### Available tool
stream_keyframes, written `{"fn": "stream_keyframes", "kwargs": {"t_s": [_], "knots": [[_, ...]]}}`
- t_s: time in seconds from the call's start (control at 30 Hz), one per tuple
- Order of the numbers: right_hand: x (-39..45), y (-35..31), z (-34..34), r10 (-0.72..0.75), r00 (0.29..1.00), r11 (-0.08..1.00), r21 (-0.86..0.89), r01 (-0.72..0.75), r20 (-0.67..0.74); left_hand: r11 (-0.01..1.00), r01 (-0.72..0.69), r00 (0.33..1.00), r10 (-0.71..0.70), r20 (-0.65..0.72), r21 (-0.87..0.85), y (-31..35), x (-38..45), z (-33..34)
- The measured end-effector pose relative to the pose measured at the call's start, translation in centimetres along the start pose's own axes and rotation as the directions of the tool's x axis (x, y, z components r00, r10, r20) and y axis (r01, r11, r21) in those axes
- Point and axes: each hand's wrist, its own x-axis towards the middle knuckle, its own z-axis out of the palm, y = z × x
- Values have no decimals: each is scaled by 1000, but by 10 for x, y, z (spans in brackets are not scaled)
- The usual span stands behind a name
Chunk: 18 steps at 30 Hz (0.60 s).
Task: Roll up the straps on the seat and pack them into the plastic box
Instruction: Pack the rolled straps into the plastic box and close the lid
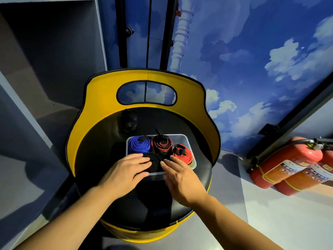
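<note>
On the black round seat [137, 201] of the yellow-backed chair [100, 91] sits the clear plastic box [185, 139], placed near the middle, probably so both hands reach it evenly. Four rolled straps fill it: a blue roll [139, 144] at 10 o'clock in the box, a black-and-red roll [162, 144] at 12 o'clock standing a little higher with a tab sticking up, a red roll [182, 153] at 3 o'clock, and a black roll [155, 160] at 6 o'clock nearest the person. They stand on edge, spirals upward, packed side by side, which likely keeps them from unwinding.

Over the black roll, the left hand [128, 170] lies flat with fingers straight and together, tips on the roll's left side. From 5 o'clock the right hand [180, 175] comes in, fingers likewise extended and relaxed, touching the roll's right edge and the box's near rim. Neither hand pinches anything; they appear to be pressing the roll down so it seats among the others.

At 11 o'clock on the seat, well apart from the box, a dark bundle [128, 120] lies against the backrest; it may be another strap, though I cannot tell. If it is, packing is nearly finished.
</note>
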Motion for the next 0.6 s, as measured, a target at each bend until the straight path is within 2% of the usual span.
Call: {"fn": "stream_keyframes", "kwargs": {"t_s": [0.23, 0.43, 0.6], "knots": [[0, -7, -5, 12, 998, 993, -117, -5, 60, 998, 29, 1000, -29, 5, -49, -7, -4, 2], [4, -8, -13, 23, 993, 996, -92, -13, 113, 992, 67, 998, -65, 20, -103, -4, -1, -2], [18, -16, -31, 45, 999, 999, 4, -45, 5, 958, 188, 972, -213, -100, -217, 5, 10, -18]]}}
